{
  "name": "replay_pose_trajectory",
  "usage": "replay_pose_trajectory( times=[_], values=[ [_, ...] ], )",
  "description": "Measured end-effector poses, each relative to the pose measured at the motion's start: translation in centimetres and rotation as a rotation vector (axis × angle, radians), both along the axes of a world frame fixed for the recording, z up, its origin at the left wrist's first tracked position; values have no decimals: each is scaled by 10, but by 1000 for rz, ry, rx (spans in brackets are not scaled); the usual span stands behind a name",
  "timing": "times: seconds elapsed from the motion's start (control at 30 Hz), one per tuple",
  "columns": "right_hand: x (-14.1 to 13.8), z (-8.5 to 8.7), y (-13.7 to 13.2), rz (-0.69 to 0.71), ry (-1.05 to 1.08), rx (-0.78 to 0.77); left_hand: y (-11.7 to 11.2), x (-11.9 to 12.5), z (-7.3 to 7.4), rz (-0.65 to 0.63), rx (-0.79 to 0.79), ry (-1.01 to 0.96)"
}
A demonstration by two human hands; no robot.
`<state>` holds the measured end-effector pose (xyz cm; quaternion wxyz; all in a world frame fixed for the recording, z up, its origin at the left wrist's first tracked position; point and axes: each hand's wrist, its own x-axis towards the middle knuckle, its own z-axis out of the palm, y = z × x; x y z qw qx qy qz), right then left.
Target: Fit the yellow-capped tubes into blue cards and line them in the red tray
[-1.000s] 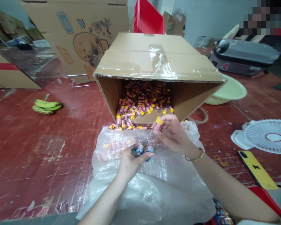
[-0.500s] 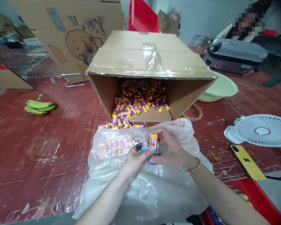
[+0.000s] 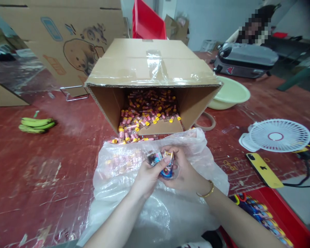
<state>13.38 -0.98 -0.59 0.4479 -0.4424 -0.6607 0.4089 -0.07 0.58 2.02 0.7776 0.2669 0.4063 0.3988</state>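
Observation:
My left hand (image 3: 147,177) is closed with its thumb pressed on a small clear plastic pack (image 3: 167,171), printed blue and colourful at its lower end. Another pack (image 3: 153,158), dark with pink and light blue, pokes out at the left of those fingers. From the right side my right hand (image 3: 184,171), with a gold bangle at the wrist, curls its fingers round the same clear pack. Both hands are above a translucent plastic bag (image 3: 155,213). Beyond them, many small pink tubes with yellow caps (image 3: 147,120) lie in and before the cardboard box (image 3: 129,69).
A red tray (image 3: 281,206) of colourful packs is at the lower right. Near it are a yellow phone (image 3: 265,171) with a cable and a white fan (image 3: 281,135). Bananas (image 3: 37,124) lie left; a pale green basin (image 3: 232,94) and grey suitcase (image 3: 245,62) stand behind right, near another person.
The yellow-capped pink tube between my hands has given way to view of the blue-printed clear pack. My right fingers have closed in round it. The camera view has shifted slightly right.

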Motion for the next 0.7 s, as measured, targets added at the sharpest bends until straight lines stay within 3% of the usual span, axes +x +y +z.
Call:
replay_pose_trajectory(
  times=[0.27,0.4,0.47,0.57,0.63,0.7],
  values=[
    [9,6,-3,15,-26,88,-8,4,-2,-42,62,38],
    [23,19,-15,-125,-193,182,-10,12,-4,-39,164,124],
    [45,21,-30,-245,-277,204,-14,19,-1,-42,153,141],
    [113,9,-78,-515,-458,105,-20,27,7,-71,41,176],
    [175,-6,-138,-750,-709,-141,-21,27,8,-132,-36,267],
    [231,-23,-221,-968,-977,-501,-16,24,1,-185,-49,448]
  ],
)
